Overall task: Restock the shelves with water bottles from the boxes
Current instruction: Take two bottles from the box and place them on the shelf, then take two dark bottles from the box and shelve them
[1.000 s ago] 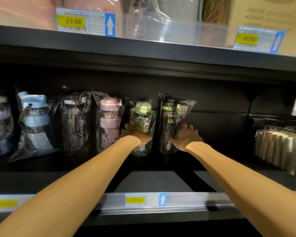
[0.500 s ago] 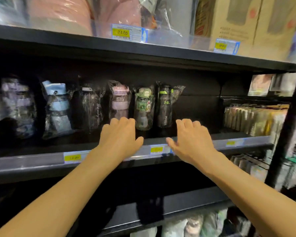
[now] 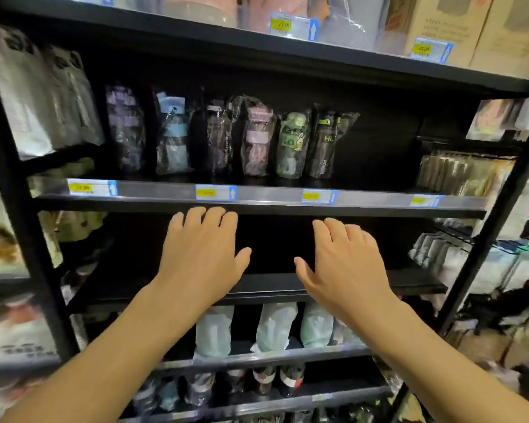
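Note:
Several water bottles in clear plastic bags stand in a row at the back of the middle shelf [image 3: 257, 206]. At the row's right end are a green bottle with a cartoon rabbit [image 3: 292, 145] and a black bottle with a green lid [image 3: 324, 145]; a pink one [image 3: 257, 141] stands left of them. My left hand [image 3: 202, 257] and my right hand [image 3: 345, 264] hover side by side in front of the shelf below, palms down, fingers relaxed, holding nothing. Both are well clear of the bottles.
A dark shelf [image 3: 409, 282] lies behind my hands. Below it stand pale bagged bottles [image 3: 275, 328]. The top shelf carries boxes [image 3: 440, 22] and price tags [image 3: 293, 25]. Black uprights [image 3: 22, 209] frame the rack; packed goods [image 3: 458, 172] sit at the right.
Both hands let go of the two rightmost bottles and drew back out of the shelf, now lower and nearer me. The view has pulled back, showing more shelves.

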Action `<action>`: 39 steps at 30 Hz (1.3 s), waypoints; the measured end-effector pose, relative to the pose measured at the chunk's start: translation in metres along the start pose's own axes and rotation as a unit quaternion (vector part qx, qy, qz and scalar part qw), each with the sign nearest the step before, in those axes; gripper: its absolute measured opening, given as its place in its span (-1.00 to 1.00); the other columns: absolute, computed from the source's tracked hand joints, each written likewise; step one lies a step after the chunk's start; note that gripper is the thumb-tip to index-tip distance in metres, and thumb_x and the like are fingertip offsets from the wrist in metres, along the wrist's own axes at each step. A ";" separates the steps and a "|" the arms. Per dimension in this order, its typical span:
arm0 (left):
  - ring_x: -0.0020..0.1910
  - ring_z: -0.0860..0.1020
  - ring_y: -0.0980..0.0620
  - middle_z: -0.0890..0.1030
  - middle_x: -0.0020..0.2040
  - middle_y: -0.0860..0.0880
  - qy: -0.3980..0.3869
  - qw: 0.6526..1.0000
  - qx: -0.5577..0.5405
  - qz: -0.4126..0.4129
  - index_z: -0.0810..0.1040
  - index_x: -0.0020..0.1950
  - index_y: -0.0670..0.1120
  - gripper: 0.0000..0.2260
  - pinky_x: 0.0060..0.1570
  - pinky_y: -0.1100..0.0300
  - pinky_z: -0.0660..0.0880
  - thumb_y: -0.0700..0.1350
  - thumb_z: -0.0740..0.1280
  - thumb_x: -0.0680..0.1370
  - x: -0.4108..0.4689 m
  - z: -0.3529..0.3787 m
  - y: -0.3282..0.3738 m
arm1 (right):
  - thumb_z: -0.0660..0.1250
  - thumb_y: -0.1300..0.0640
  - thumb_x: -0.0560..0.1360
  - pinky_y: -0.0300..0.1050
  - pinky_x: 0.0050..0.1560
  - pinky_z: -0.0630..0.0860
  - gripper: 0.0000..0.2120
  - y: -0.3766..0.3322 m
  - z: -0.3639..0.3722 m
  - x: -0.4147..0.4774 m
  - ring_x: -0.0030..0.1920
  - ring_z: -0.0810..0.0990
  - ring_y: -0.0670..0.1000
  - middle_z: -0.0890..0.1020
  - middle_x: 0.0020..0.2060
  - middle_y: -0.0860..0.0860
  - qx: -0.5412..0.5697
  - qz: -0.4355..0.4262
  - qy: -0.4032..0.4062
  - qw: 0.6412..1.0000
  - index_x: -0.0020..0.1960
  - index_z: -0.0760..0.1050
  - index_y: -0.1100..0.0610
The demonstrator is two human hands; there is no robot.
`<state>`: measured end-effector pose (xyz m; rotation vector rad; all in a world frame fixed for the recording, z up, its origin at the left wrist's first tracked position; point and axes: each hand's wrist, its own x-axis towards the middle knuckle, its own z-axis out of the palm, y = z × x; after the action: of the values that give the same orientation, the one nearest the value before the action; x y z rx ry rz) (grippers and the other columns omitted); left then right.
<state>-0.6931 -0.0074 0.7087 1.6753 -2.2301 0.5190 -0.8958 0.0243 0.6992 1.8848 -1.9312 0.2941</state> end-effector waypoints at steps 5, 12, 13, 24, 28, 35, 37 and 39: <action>0.49 0.34 -0.06 0.39 0.50 0.05 -0.054 0.997 0.025 -0.039 0.32 0.53 0.03 -0.44 0.46 -0.02 0.28 0.31 0.10 0.63 -0.093 0.002 -0.035 | 0.10 -0.28 0.60 0.11 0.38 0.34 -0.35 -0.050 0.007 -0.062 0.33 0.44 0.17 0.43 0.40 0.06 0.009 -0.040 -0.038 0.998 0.53 0.25 0.12; 0.48 0.36 -0.07 0.41 0.49 0.02 -0.124 0.985 0.031 -0.114 0.35 0.53 0.01 -0.46 0.46 -0.05 0.31 0.28 0.15 0.64 -0.207 0.014 -0.120 | 0.09 -0.27 0.63 0.13 0.44 0.28 -0.35 -0.159 0.017 -0.118 0.41 0.38 0.19 0.36 0.48 0.09 0.041 -0.108 -0.105 0.988 0.56 0.20 0.13; 0.47 0.37 -0.07 0.42 0.48 0.02 -0.134 0.982 0.028 -0.127 0.36 0.52 0.01 -0.46 0.45 -0.06 0.32 0.27 0.15 0.64 -0.220 0.016 -0.135 | 0.09 -0.26 0.63 0.13 0.42 0.30 -0.37 -0.178 0.018 -0.123 0.39 0.40 0.19 0.38 0.45 0.09 0.044 -0.117 -0.112 0.986 0.54 0.23 0.13; 0.47 0.34 -0.11 0.40 0.50 -0.03 -0.259 0.942 0.023 -0.214 0.30 0.56 -0.01 -0.45 0.48 -0.06 0.26 0.25 0.14 0.65 -0.353 0.096 -0.363 | 0.13 -0.26 0.63 0.15 0.39 0.34 -0.40 -0.435 0.064 -0.140 0.35 0.41 0.21 0.43 0.39 0.09 0.065 -0.180 -0.195 0.962 0.50 0.27 0.13; 0.37 0.46 -0.16 0.54 0.39 -0.10 -0.269 0.935 -0.002 -0.231 0.47 0.45 -0.08 -0.51 0.39 -0.14 0.35 0.17 0.27 0.61 -0.389 0.141 -0.461 | 0.13 -0.25 0.63 0.16 0.46 0.26 -0.34 -0.538 0.100 -0.142 0.45 0.34 0.22 0.33 0.50 0.10 0.071 -0.184 -0.245 0.949 0.57 0.19 0.14; 0.39 0.46 -0.18 0.53 0.41 -0.09 -0.369 0.896 -0.025 -0.246 0.41 0.49 -0.07 -0.48 0.35 -0.07 0.40 0.19 0.25 0.62 -0.428 0.246 -0.547 | 0.09 -0.22 0.66 0.15 0.45 0.28 -0.39 -0.640 0.188 -0.169 0.43 0.36 0.20 0.39 0.45 0.09 0.081 -0.149 -0.354 0.920 0.57 0.20 0.13; 0.38 0.46 -0.18 0.51 0.42 -0.09 -0.397 0.879 -0.051 -0.259 0.41 0.49 -0.07 -0.49 0.32 -0.06 0.41 0.18 0.22 0.63 -0.438 0.289 -0.557 | 0.09 -0.20 0.66 0.15 0.44 0.28 -0.41 -0.658 0.226 -0.181 0.44 0.35 0.22 0.38 0.47 0.09 0.086 -0.131 -0.386 0.909 0.56 0.22 0.12; 0.36 0.47 -0.20 0.51 0.42 -0.11 -0.418 0.864 -0.073 -0.272 0.39 0.51 -0.08 -0.49 0.29 -0.08 0.43 0.17 0.22 0.64 -0.451 0.337 -0.564 | 0.09 -0.19 0.66 0.15 0.43 0.27 -0.41 -0.673 0.271 -0.196 0.45 0.34 0.24 0.36 0.49 0.12 0.088 -0.119 -0.420 0.895 0.55 0.23 0.13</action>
<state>-0.0362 0.0799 0.2663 2.6235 -1.9816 -0.6246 -0.2738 0.0450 0.2783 2.6238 -2.1625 -0.5379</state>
